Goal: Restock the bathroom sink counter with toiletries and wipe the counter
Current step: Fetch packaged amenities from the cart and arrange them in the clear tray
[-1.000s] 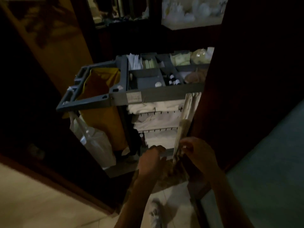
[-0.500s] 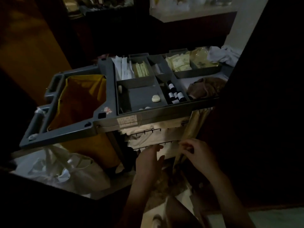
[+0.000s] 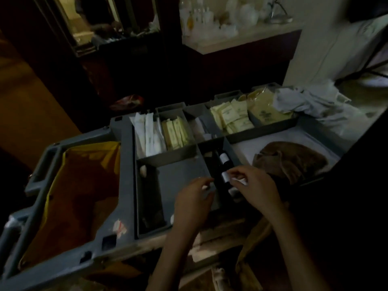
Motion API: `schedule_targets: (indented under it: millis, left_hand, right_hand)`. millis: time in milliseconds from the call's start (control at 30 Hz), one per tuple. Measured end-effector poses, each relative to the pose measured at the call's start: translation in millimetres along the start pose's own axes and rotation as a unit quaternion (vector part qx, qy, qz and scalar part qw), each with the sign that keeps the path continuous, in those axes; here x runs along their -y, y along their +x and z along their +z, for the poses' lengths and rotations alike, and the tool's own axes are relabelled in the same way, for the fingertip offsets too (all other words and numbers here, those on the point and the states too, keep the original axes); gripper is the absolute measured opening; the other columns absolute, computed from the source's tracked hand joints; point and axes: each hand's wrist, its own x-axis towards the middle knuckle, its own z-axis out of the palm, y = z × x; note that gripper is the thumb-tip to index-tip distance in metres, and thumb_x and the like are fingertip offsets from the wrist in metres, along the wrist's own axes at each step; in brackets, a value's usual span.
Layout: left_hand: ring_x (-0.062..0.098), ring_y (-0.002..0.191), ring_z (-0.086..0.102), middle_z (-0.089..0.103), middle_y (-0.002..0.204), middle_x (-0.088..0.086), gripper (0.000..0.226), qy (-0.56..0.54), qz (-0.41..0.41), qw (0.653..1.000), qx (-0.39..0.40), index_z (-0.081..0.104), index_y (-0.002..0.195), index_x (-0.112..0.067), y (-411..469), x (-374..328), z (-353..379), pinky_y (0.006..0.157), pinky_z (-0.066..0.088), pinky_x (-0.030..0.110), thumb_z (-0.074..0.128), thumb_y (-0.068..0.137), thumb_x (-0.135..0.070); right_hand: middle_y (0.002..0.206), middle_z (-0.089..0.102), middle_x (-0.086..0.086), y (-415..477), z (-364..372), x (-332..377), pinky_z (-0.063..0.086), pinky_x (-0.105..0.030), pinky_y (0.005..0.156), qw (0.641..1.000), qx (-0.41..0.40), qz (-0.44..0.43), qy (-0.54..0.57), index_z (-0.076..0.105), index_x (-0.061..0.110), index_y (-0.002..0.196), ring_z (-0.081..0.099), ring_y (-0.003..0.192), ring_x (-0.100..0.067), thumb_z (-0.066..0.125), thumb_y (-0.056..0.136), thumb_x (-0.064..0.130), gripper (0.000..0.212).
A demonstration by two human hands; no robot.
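Grey cart tray [image 3: 123, 164], top view: small dark bottles [image 3: 224, 159] w/ white labels are laid in the narrow compartment [image 3: 206, 166] right of tray centre; pale sachets [image 3: 231, 117] are stacked at its far edge. The right hand [image 3: 259, 189] is held over that compartment's near end, fingers curled, a small white item [image 3: 238, 181] (unidentifiable) pinched. The left hand [image 3: 193, 199] is held over the tray's near side, fingers curled; whether sth. is gripped cannot be told.

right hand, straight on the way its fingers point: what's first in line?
Most likely the white-labelled bottle lying in the narrow slot. The right hand aims its fingers left at it from close by. The picture is too dim to tell whether they already touch.
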Motion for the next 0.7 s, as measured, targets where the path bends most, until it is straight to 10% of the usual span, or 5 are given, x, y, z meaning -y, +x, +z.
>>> schedule_targets:
  millis: [433, 700]
  left_hand:
    - [0.021, 0.100, 0.063, 0.066, 0.115, 0.004, 0.034, 0.016, 0.039, 0.999, -0.014, 0.062, 0.123, -0.020, 169.0, 7.7, 50.0, 0.078, 0.048, 0.026, 0.062, 0.090, -0.014]
    - [0.014, 0.090, 0.060, 0.067, 0.107, 0.006, 0.034, -0.012, 0.038, 0.997, -0.073, 0.064, 0.120, -0.014, 228.6, 19.5, 55.0, 0.070, 0.034, 0.006, 0.054, 0.090, -0.001]
  right_hand:
    - [0.093, 0.065, 0.009, 174.5, -11.3, -37.6, 0.046, -0.019, 0.073, 0.999, -0.038, 0.012, 0.004, 0.068, 0.020, 0.105, 0.061, 0.086, -0.007, 0.065, 0.089, 0.023, 0.016]
    - [0.134, 0.052, -0.009, 256.9, 38.2, -38.6, 0.044, -0.038, 0.092, 0.995, -0.003, 0.093, 0.037, 0.043, 0.020, 0.138, 0.052, 0.117, -0.029, 0.056, 0.094, 0.039, 0.050]
